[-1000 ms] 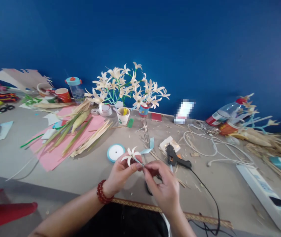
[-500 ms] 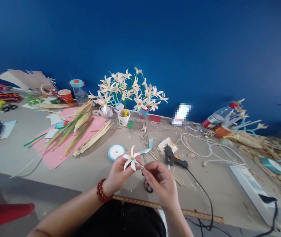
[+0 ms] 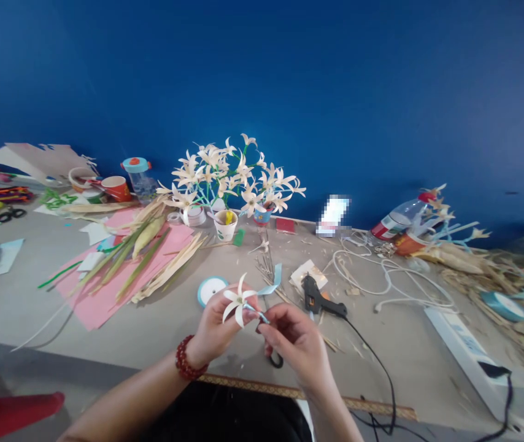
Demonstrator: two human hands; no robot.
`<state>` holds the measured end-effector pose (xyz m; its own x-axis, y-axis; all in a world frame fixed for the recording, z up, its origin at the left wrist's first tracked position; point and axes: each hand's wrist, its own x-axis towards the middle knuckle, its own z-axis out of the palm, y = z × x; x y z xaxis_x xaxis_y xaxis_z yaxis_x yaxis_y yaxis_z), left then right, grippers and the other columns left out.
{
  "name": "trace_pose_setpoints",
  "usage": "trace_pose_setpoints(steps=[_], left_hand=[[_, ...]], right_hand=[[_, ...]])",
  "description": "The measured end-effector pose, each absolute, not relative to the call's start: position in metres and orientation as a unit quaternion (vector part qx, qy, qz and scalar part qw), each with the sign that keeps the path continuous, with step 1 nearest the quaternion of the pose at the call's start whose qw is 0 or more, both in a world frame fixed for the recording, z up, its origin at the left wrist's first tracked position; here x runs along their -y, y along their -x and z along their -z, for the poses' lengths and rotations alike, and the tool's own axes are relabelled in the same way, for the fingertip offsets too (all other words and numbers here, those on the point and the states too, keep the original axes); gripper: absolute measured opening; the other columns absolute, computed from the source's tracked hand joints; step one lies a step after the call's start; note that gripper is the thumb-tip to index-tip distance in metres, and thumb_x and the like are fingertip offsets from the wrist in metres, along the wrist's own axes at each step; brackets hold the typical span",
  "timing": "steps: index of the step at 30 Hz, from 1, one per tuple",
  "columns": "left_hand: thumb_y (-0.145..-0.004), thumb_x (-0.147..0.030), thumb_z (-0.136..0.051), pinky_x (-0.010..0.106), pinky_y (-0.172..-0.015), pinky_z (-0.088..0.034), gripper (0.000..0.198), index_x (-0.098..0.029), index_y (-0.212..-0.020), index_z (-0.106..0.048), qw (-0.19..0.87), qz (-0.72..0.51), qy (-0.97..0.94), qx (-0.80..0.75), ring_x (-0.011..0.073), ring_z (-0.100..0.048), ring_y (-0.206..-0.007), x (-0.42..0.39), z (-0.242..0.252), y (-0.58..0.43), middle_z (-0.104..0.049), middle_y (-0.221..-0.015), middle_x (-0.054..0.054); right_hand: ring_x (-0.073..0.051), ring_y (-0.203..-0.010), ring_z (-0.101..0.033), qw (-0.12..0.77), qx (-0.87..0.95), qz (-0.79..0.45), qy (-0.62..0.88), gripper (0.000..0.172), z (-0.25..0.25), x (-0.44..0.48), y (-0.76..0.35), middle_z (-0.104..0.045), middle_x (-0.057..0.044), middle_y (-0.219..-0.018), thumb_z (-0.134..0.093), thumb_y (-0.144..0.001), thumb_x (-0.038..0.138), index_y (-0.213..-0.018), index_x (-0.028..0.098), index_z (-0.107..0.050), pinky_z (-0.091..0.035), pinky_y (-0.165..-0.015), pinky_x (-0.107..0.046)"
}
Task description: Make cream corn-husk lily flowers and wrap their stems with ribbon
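My left hand (image 3: 216, 328), with a red bead bracelet at the wrist, is closed around the base of a small cream paper flower (image 3: 238, 299). My right hand (image 3: 294, 344) pinches the flower's thin stem, where a strip of light blue ribbon (image 3: 269, 287) sticks out to the right. Both hands hover over the near edge of the grey table (image 3: 161, 319). Black scissors (image 3: 273, 358) lie on the table just under my hands, partly hidden.
A black glue gun (image 3: 319, 299) with its cord lies right of my hands. A blue ribbon spool (image 3: 211, 288) lies to the left, with pink paper and corn husks (image 3: 142, 252) beyond. A bouquet of cream flowers (image 3: 232, 175) stands at the back. A white power strip (image 3: 464, 344) lies at right.
The flower has turned in my left hand and my right hand's fingers have shifted along the stem. The view has drifted a little; nothing on the table moved.
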<state>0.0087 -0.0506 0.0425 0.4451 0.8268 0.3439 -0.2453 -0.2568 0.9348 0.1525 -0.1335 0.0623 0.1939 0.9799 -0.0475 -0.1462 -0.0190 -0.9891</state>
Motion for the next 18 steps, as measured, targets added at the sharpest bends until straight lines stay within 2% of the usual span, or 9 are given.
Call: trace_pose_setpoints(steps=[6,14,18], left_hand=[[-0.087,-0.027,-0.065,0.028,-0.069,-0.046,0.012,-0.017,-0.082,-0.069,0.556,-0.484,-0.644,-0.204,0.0175,-0.057,-0.075,0.045,-0.045,-0.009,-0.062,-0.079,0.005],[-0.086,-0.028,-0.066,0.03,-0.073,-0.047,0.013,-0.017,-0.079,-0.07,0.55,-0.483,-0.651,-0.203,0.0183,-0.058,-0.076,0.047,-0.054,-0.003,-0.062,-0.078,0.005],[-0.086,-0.031,-0.067,0.029,-0.069,-0.046,0.016,-0.016,-0.079,-0.069,0.571,-0.484,-0.627,-0.217,0.0178,-0.056,-0.074,0.048,-0.056,0.0,-0.061,-0.079,0.006]], right_hand=[[-0.01,-0.047,-0.058,0.57,0.434,-0.472,0.513,0.025,-0.066,0.126,-0.157,-0.068,-0.002,-0.066,-0.071,-0.084,0.04,-0.077,0.017,-0.067,-0.051,-0.048,-0.022],[-0.011,-0.049,-0.06,0.633,0.374,-0.499,0.459,0.02,-0.062,0.126,-0.146,-0.069,-0.001,-0.068,-0.078,-0.079,0.034,-0.076,0.018,-0.066,-0.053,-0.047,-0.022],[-0.011,-0.048,-0.061,0.624,0.384,-0.497,0.464,0.022,-0.063,0.127,-0.142,-0.071,-0.003,-0.068,-0.075,-0.081,0.035,-0.075,0.017,-0.066,-0.053,-0.048,-0.023]])
